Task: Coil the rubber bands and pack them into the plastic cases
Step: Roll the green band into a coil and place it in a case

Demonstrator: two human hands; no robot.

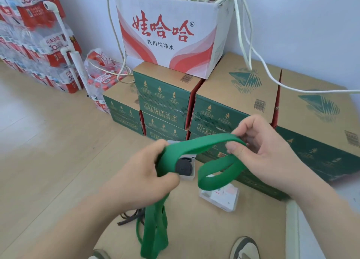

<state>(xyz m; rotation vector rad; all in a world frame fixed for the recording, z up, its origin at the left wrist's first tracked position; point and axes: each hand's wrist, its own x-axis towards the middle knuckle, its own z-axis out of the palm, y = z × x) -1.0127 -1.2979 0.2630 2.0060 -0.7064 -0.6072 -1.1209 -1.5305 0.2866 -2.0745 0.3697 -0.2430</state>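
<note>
- Grips the green rubber band [194, 145] in a clenched left hand [142, 171], thumb on top, at the spot where the strip turns downward.
- Pinches the band's other fold with the right hand [268, 151], thumb against curled fingers [247, 128], raised off to the right.
- Holds the band in the air above the wooden floor [48, 161]: flat between both hands, drooping in a loop under the right hand, hanging in long strands below the left.
- Beneath the hands, on the floor near the foot of the stacked cartons [165, 95]: a clear plastic case [187, 178] with a dark coiled band [184, 167] inside, partly hidden by the green strip.
- Just right of it and nearer: a second plastic case [220, 198] with white and red paper inside.
- Under the left forearm: a loose dark band [130, 217] on the floor.
- On top of the cartons: a white carton [165, 34] full of pale cables [253, 44].
</note>
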